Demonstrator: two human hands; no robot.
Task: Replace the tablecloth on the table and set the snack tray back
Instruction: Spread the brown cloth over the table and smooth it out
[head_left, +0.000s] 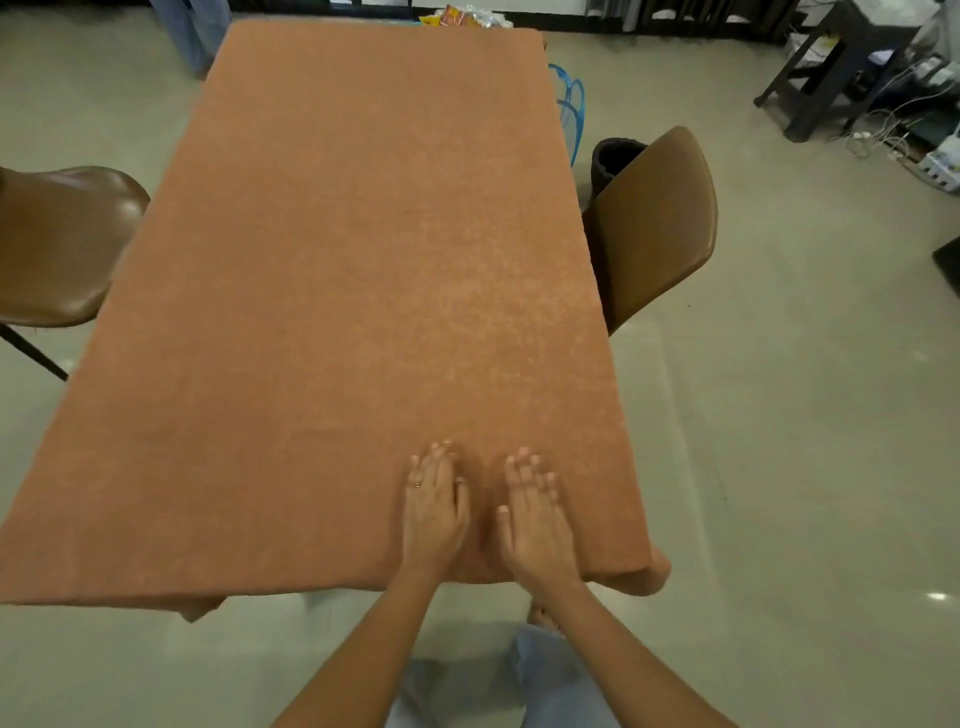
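An orange-brown tablecloth lies flat over the whole table, hanging over the near edge and corners. My left hand and my right hand rest palm down on the cloth side by side near the front edge, fingers spread, holding nothing. Snack packets show just past the table's far edge; what they sit in is hidden.
A brown chair stands at the table's left and another brown chair at its right. A blue wire basket and a dark bin sit by the right side. A dark stool and cables lie far right.
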